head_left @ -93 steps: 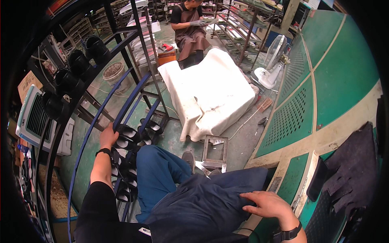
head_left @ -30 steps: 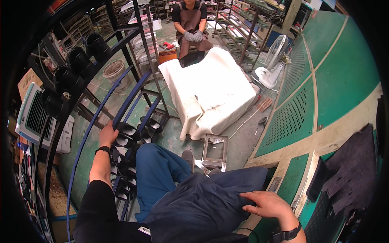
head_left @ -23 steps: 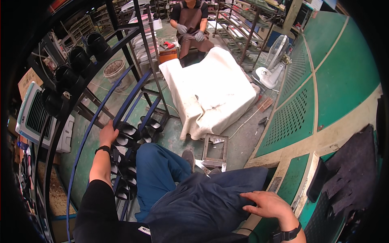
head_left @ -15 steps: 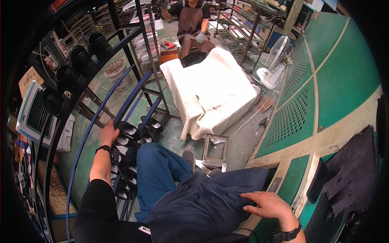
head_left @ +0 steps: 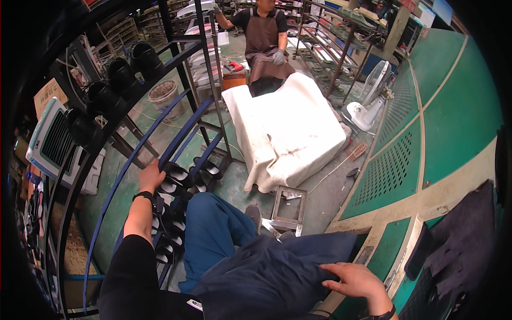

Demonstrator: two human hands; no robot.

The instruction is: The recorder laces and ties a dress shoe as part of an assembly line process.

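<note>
View swings — left hand (head_left: 151, 177) stays at blue rail (head_left: 188, 128), grip unclear; right hand (head_left: 354, 279), loosely spread, on dark cloth (head_left: 277, 272) — nothing lifted

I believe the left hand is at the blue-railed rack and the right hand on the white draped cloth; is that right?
Not quite: the head view shows the right hand at the dark blue lap cloth, not the white cloth; the left hand is at the blue-railed rack.

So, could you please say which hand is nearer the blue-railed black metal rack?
Left: the left hand is at the rack; the right hand is far to its right, at dark blue cloth.
</note>
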